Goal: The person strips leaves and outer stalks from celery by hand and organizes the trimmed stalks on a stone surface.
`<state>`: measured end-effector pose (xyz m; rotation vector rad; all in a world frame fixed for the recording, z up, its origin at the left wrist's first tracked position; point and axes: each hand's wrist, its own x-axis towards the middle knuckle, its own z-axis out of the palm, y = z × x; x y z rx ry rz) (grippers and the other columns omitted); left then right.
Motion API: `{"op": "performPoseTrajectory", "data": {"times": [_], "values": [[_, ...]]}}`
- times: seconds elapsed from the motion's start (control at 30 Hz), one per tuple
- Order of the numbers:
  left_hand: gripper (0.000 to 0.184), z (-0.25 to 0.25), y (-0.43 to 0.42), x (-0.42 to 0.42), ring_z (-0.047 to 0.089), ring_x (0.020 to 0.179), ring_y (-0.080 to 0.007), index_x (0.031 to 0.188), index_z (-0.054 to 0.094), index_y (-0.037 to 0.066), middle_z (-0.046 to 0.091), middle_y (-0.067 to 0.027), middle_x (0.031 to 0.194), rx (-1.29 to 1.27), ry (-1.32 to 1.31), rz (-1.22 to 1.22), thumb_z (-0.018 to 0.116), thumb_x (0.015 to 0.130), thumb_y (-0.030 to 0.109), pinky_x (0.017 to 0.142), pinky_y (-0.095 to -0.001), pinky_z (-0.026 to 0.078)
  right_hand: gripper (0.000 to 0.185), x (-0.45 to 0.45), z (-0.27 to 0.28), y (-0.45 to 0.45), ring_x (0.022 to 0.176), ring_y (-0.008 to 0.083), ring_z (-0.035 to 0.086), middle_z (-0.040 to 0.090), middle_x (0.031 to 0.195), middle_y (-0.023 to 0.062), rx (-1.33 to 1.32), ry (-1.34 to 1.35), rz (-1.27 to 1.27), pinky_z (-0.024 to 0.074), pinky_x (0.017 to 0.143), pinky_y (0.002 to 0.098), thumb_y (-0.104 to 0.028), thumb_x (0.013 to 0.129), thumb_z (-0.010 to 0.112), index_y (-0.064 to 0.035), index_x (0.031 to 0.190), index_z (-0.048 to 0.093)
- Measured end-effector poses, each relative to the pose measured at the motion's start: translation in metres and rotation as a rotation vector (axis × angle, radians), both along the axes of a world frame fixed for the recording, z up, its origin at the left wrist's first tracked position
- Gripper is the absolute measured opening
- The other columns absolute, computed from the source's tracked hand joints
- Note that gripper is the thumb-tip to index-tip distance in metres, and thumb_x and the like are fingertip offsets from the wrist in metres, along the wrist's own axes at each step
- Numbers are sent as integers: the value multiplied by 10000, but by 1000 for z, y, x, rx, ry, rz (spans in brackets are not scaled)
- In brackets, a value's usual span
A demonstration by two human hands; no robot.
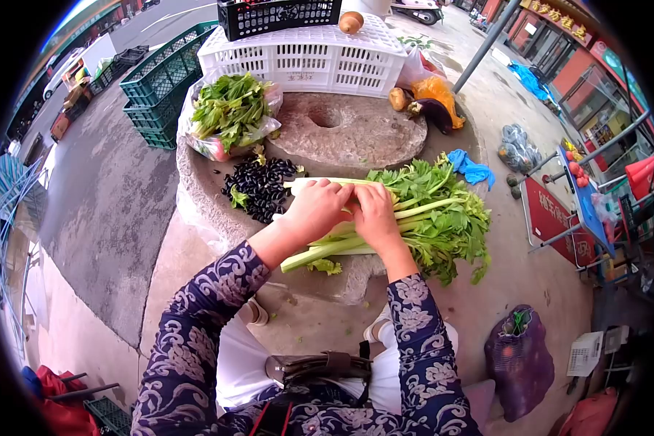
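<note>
A bunch of celery [443, 207] lies across the near rim of a round stone basin, its pale stalks to the left and its leaves to the right. My left hand [316, 212] is closed around a stalk at the left part of the bunch. Close beside it, my right hand [375, 216] grips the celery too, its fingers bent and nearly touching the left ones. The undersides of both hands are hidden. Left of my hands is a pile of small shiny black pieces [261, 185], with a few loose leaves on it.
A plastic bag of leafy greens [232, 109] sits at the basin's left. Behind the millstone [356, 138] stands a white crate [301, 69]. An eggplant [434, 115] and a blue plastic bag [472, 168] lie at the right. A purple net sack [519, 356] stands on the ground.
</note>
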<state>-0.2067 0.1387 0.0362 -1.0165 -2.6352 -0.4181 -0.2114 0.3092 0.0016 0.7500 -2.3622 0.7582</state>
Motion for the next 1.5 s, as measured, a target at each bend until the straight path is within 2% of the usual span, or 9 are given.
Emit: {"op": "performPoseTrajectory", "data": {"times": [0.17,0.4,0.6,0.83,1.03,1.13,1.23,1.37,1.5], "values": [[79,-9,26,14,594,713,-223,820,524,64,592,-60,729,-362,168,104,517,809,142,679,-374,451,78,12,-4,7,840,319,519,556,838,122,-120,-35,-31,406,779,428,-68,799,573,-52,847,513],[121,-3,17,-2,604,569,-246,812,520,22,572,-103,659,-370,74,-117,505,837,139,526,-379,474,196,18,6,21,924,309,508,542,874,140,242,-9,50,387,851,412,-172,733,566,-31,863,528],[244,-13,4,-10,566,525,-203,873,489,3,561,-76,623,1,-156,-231,513,932,239,489,-333,432,153,19,3,21,866,321,492,506,841,138,254,-36,37,380,797,411,-123,721,521,-31,839,492],[262,30,19,-21,457,634,-88,993,538,44,487,-3,670,1184,-897,-168,493,971,300,575,-259,417,172,17,4,25,856,294,515,538,828,106,11,9,46,386,791,401,-110,719,545,-76,887,553],[250,9,-54,-69,582,803,-199,1105,639,123,597,-97,916,562,-182,273,640,857,150,722,-288,466,336,22,17,14,847,267,513,556,843,82,113,-29,74,394,804,398,-123,722,542,-73,1048,608],[337,17,-108,-132,579,874,-393,1231,476,6,602,-210,958,541,274,421,505,907,92,764,-437,469,331,22,17,13,854,286,506,560,873,95,107,-54,59,386,811,405,-122,705,527,-64,1020,607],[274,38,-148,-181,572,884,-412,1168,445,-12,606,-227,944,575,342,656,437,898,34,773,-466,454,319,19,12,15,854,288,505,558,882,100,126,-51,88,383,814,407,-122,700,526,-66,1005,606],[429,-8,-200,-229,337,1317,-305,1292,444,64,453,-142,1345,-238,75,883,456,934,300,1044,-460,306,311,17,9,16,870,285,508,550,878,92,106,-43,92,390,805,411,-119,695,537,-72,993,611],[679,3,-186,-223,177,1394,-336,1424,316,110,250,-113,1498,-314,-110,932,451,891,508,1094,-544,150,371,16,3,21,977,280,499,535,1007,101,122,-14,39,396,898,413,-185,734,565,-78,1088,600]]}}
